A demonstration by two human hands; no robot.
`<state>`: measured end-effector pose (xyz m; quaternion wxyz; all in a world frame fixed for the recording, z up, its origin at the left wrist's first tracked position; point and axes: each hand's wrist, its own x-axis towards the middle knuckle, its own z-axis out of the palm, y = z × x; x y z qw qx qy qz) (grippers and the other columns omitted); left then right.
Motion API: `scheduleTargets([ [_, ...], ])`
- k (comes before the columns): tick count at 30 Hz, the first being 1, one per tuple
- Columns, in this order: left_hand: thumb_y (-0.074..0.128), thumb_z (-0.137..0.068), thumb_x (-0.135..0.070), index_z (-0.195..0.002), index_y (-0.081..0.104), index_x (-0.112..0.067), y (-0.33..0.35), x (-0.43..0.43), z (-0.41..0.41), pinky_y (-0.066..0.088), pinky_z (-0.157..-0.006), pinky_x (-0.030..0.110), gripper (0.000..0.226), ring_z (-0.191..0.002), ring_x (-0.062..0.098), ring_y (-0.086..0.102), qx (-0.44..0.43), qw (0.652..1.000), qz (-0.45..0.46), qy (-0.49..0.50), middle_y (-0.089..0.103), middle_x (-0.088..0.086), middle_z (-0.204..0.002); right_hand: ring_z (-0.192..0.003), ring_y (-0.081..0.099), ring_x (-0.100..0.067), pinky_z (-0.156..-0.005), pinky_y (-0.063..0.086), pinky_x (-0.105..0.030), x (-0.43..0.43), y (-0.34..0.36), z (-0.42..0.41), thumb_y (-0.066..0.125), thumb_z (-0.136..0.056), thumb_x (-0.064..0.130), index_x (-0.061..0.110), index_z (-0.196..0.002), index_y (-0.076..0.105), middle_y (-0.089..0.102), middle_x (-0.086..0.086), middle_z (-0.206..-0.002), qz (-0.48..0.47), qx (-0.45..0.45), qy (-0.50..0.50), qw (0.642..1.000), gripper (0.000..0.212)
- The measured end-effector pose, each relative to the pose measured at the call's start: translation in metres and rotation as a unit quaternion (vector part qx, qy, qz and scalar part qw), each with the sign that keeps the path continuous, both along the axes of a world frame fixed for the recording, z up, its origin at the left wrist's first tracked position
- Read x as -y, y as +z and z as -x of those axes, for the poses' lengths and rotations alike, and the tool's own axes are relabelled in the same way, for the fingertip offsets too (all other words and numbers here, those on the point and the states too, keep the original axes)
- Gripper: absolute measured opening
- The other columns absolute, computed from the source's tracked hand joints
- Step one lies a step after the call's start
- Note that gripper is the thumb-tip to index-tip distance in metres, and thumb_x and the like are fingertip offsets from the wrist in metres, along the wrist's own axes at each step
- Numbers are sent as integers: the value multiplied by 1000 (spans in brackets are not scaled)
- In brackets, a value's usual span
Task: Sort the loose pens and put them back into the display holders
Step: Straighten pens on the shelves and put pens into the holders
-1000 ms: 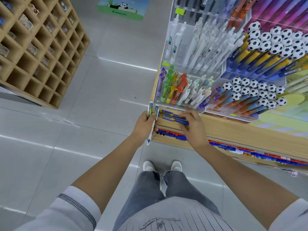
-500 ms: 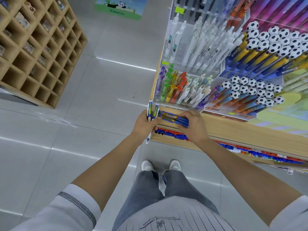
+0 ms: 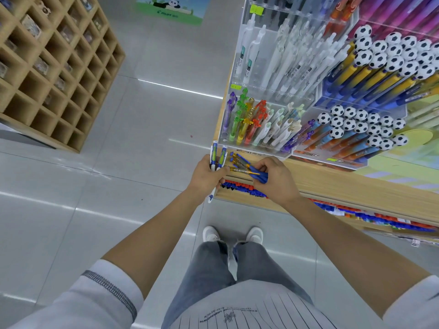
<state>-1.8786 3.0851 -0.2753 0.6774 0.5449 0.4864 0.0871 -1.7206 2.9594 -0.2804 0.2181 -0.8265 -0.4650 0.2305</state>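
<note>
The left hand (image 3: 209, 175) is curled tight round 2 white and blue pens (image 3: 215, 154), which point up toward 12 o'clock. The right hand (image 3: 276, 180) is closed on a bunch of blue and yellow pens (image 3: 245, 169). These lie sideways, tips toward 9 o'clock, over the front edge of the wooden counter (image 3: 356, 186). The clear display holders (image 3: 256, 150) stand just past the hands at 12 o'clock, full of bright pens.

The bunch looks loose and fanned out. I think 1 pen could slide free and drop to the floor (image 3: 118, 186), because many thin pens are hard to pinch at once. The 2 hands are very close, so the sideways tips could poke the upright pens and knock them out. The holders look packed, so a pushed-in pen could tip the football pens (image 3: 361, 127) at 1 o'clock, or land in the wrong slot.
</note>
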Motion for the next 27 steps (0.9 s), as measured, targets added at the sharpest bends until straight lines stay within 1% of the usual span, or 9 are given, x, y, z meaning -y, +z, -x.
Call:
scheduleTargets([
  [4,63,-91,-14,-111,54,-10,-2,0,-1,52,-57,29,22,-59,14,56,-9,1000,-4,2,62,10,-83,-75,54,-13,-64,43,-26,-4,3,-5,76,-69,13,14,-97,64,59,5,-86,31,-5,3,999,30],
  [10,64,-91,-14,-107,54,-9,1,1,0,49,-50,25,20,-57,14,55,-1,1000,2,13,60,8,-76,-76,54,-18,-65,39,-27,-5,4,-5,76,-67,15,11,-94,64,60,-1,-90,61,22,39,997,30],
  [13,63,-92,-15,-106,53,-7,2,3,0,48,-48,24,20,-57,14,55,3,1000,-7,15,60,8,-76,-72,53,-21,-60,37,-28,-5,7,-4,75,-70,16,13,-89,57,57,1,-82,73,14,31,997,27],
  [15,63,-92,-19,-102,52,-9,6,6,-1,48,-47,23,18,-56,13,55,11,1000,-14,19,59,8,-74,-68,54,-21,-58,39,-30,-3,10,-5,75,-72,17,13,-91,54,59,0,-77,88,-20,24,996,29],
  [18,63,-92,-25,-94,53,-14,14,15,-5,47,-48,26,15,-54,12,54,28,999,-14,27,58,8,-72,-65,52,-21,-60,43,-32,10,13,-8,74,-75,16,11,-94,55,60,-6,-79,89,-94,11,992,28],
  [20,62,-93,-19,-92,52,-13,19,26,-9,46,-51,29,12,-55,15,54,26,999,-12,29,59,11,-75,-61,46,-17,-57,38,-29,27,18,-11,70,-80,13,19,-86,51,53,-2,-74,73,-155,-6,985,21],
  [22,58,-93,-9,-91,49,-11,22,42,-15,46,-52,28,9,-55,16,53,18,1000,-10,19,60,14,-76,-59,43,-14,-56,36,-25,50,24,-15,66,-83,9,27,-80,46,48,2,-71,54,-195,-31,979,27],
  [25,53,-96,-6,-100,46,-6,28,76,-29,51,-51,25,8,-52,15,58,31,999,6,-11,64,12,-75,-57,41,-11,-54,36,-22,90,31,-26,62,-86,7,25,-82,47,47,2,-69,27,-231,-74,970,24],
  [27,52,-98,-7,-105,45,-6,32,108,-47,55,-53,28,10,-53,16,63,54,997,11,-46,66,11,-75,-55,46,-9,-52,38,-19,125,38,-39,60,-87,5,27,-83,48,50,3,-68,7,-250,-109,962,25],
])
